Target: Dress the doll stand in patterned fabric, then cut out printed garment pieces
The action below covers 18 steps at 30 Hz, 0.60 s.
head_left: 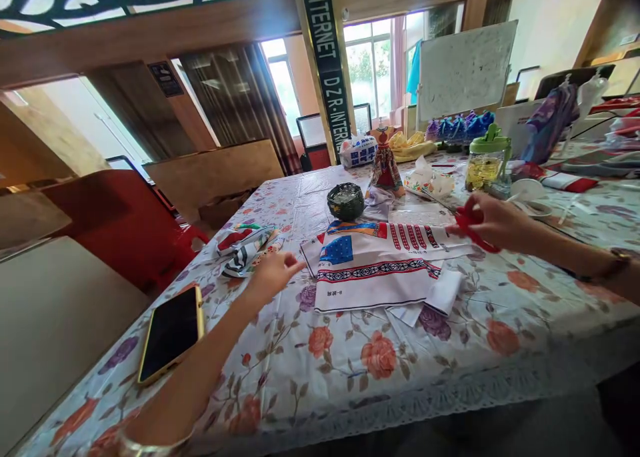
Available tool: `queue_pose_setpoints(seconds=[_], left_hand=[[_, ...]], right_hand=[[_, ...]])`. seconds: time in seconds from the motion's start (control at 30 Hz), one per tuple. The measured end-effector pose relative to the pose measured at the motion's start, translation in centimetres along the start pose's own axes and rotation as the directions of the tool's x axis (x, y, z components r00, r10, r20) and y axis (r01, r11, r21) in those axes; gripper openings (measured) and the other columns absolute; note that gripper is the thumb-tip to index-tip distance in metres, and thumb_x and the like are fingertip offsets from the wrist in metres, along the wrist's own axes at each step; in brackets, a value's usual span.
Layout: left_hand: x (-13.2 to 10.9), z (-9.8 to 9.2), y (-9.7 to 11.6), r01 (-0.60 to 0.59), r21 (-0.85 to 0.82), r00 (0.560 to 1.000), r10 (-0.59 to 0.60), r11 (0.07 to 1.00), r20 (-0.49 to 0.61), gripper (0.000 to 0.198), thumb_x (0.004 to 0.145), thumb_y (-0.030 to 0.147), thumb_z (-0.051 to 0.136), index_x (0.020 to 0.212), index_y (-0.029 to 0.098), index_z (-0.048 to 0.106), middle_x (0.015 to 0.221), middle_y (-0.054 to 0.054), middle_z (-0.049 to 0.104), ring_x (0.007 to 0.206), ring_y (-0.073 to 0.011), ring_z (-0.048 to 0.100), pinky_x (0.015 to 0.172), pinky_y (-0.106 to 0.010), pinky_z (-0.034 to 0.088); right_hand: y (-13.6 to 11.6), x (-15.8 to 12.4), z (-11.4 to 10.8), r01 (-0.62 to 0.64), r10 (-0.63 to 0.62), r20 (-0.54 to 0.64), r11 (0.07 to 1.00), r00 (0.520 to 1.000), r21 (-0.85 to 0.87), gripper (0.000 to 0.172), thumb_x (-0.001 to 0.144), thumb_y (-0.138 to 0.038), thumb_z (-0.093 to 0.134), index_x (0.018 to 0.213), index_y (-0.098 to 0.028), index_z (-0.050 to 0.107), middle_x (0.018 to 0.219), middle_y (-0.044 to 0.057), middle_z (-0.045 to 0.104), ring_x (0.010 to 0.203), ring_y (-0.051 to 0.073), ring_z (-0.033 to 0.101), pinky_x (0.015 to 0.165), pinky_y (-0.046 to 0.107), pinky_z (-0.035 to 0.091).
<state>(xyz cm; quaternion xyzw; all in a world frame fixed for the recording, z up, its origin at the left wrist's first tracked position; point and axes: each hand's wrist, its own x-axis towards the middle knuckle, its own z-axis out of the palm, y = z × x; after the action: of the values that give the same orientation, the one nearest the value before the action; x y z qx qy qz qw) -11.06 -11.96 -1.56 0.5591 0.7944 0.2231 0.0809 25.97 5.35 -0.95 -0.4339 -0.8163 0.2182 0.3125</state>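
My right hand [483, 220] grips red-handled scissors [473, 227] at the right end of a folded printed cloth [373, 290]. Their blades point toward the upper left. The white cloth lies flat, with red, blue and black patterned bands and small printed characters. To its left is my left hand [273, 275], above the table, its thumb and forefinger slightly apart and nothing visible between them. Just behind that hand lies a small heap of cloth pieces [245, 249], striped and coloured, partly hidden by it.
On the flowered tablecloth [345, 370] lies a phone [173, 333] in a yellow case, at left. Behind the cloth stand a dark woven basket [345, 203], a small dressed figure [385, 167] and a tissue pack [430, 180]. A green-lidded jug [487, 163] stands further right.
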Motion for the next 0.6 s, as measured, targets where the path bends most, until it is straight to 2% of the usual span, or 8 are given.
queue_pose_setpoints(seconds=[0.07,0.1,0.17,0.27,0.33,0.43,0.53,0.6], left_hand=[[-2.2,0.5,-0.5,0.015,-0.016,0.992,-0.013,1.000,0.126,0.030,0.072,0.044,0.068,0.066,0.015,0.063,0.064,0.000,0.062,0.060,-0.0151,0.059,0.057,-0.027,0.046],[-3.1,0.8,-0.4,0.015,-0.034,0.985,-0.009,0.999,0.173,0.031,0.066,0.047,0.071,0.064,0.016,0.063,0.062,0.000,0.062,0.058,-0.0158,0.058,0.054,-0.026,0.044],[-4.4,1.5,0.3,0.009,-0.078,0.975,0.009,0.997,0.224,0.034,0.058,0.048,0.074,0.069,0.018,0.065,0.067,-0.001,0.065,0.061,-0.0173,0.058,0.052,-0.025,0.042],[-5.2,2.5,2.1,0.005,-0.126,0.968,0.027,0.992,0.250,0.038,0.054,0.045,0.076,0.078,0.018,0.065,0.071,-0.001,0.064,0.065,-0.0183,0.058,0.055,-0.025,0.041],[-5.1,3.2,3.2,0.009,-0.144,0.969,0.027,0.990,0.245,0.031,0.056,0.040,0.076,0.075,0.018,0.064,0.069,0.000,0.063,0.065,-0.0179,0.057,0.057,-0.026,0.041],[-4.7,3.9,4.3,0.022,-0.168,0.978,0.014,0.986,0.210,0.021,0.071,0.034,0.069,0.072,0.015,0.061,0.073,0.000,0.061,0.069,-0.0155,0.057,0.065,-0.028,0.045],[-4.1,4.1,4.5,0.064,-0.233,0.984,-0.022,0.970,0.177,0.019,0.085,0.032,0.058,0.084,0.013,0.061,0.085,-0.002,0.062,0.076,-0.0149,0.059,0.071,-0.032,0.050],[-3.7,4.0,4.4,0.096,-0.321,0.990,-0.056,0.942,0.132,0.022,0.088,0.033,0.055,0.094,0.012,0.061,0.092,-0.004,0.063,0.080,-0.0160,0.061,0.072,-0.034,0.051]], right_hand=[[0.7,-1.9,0.5,-0.024,0.024,0.136,1.000,0.990,-0.005,0.036,0.070,-0.045,0.067,0.076,-0.019,0.043,0.059,0.006,0.062,0.046,0.012,0.051,0.043,0.027,0.034],[0.9,-2.8,0.9,-0.025,0.028,0.173,1.000,0.985,-0.016,0.036,0.070,-0.047,0.066,0.076,-0.020,0.043,0.059,0.005,0.061,0.047,0.014,0.053,0.044,0.028,0.036],[1.1,-4.2,1.9,-0.008,0.017,0.189,0.999,0.982,-0.045,0.038,0.068,-0.049,0.067,0.074,-0.020,0.042,0.062,0.006,0.061,0.054,0.017,0.056,0.048,0.030,0.039],[0.8,-5.6,3.5,0.036,-0.023,0.177,0.997,0.984,-0.069,0.039,0.065,-0.047,0.068,0.074,-0.021,0.039,0.072,0.007,0.063,0.063,0.020,0.058,0.056,0.033,0.042],[0.5,-6.2,4.5,0.063,-0.052,0.174,0.996,0.983,-0.060,0.038,0.065,-0.043,0.067,0.077,-0.021,0.039,0.077,0.006,0.063,0.066,0.020,0.058,0.058,0.032,0.042],[0.2,-6.6,5.3,0.089,-0.084,0.170,0.996,0.982,-0.027,0.030,0.068,-0.035,0.063,0.081,-0.021,0.040,0.075,0.004,0.063,0.065,0.018,0.057,0.057,0.030,0.041],[0.1,-6.3,5.3,0.087,-0.090,0.164,0.996,0.982,0.027,0.022,0.069,-0.031,0.059,0.077,-0.021,0.042,0.070,0.003,0.062,0.060,0.016,0.055,0.052,0.028,0.039],[0.1,-5.6,4.9,0.064,-0.076,0.152,0.995,0.985,0.080,0.023,0.068,-0.031,0.061,0.076,-0.020,0.042,0.069,0.003,0.063,0.059,0.015,0.055,0.050,0.027,0.039]])
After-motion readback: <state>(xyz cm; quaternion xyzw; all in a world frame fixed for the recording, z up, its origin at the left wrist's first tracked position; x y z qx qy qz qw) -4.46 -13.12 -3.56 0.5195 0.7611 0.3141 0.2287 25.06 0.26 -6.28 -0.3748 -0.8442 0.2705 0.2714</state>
